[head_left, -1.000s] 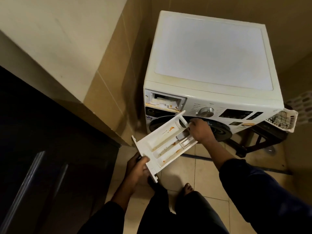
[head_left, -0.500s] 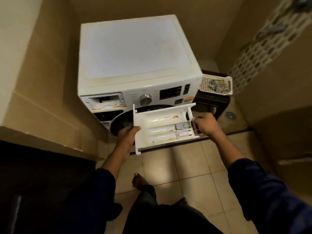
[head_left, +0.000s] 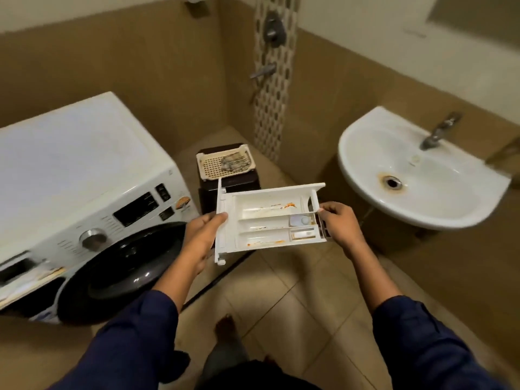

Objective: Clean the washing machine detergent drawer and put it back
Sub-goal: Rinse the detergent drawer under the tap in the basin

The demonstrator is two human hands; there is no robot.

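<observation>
1. Washing machine (head_left: 78,153) stands at left, its drawer slot (head_left: 17,270) vacant.
2. Left hand (head_left: 201,235) grips the detergent drawer (head_left: 267,204) at its front-panel end, thumb on top, fingers beneath and hidden.
3. The detergent drawer hangs level in the air between machine and sink (head_left: 439,170). We judge it light, rigid plastic, residue-slick, and best held by both ends.
4. Right hand (head_left: 340,223) pinches the rear wall.

White detergent drawer (head_left: 264,211) streaked orange; white washing machine (head_left: 70,153), black door (head_left: 126,266); white sink (head_left: 363,164); beige floor tiles (head_left: 295,305); navy sleeves (head_left: 135,333).

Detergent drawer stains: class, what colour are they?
Orange-brown stains on the white detergent drawer; best in the head view.
</observation>
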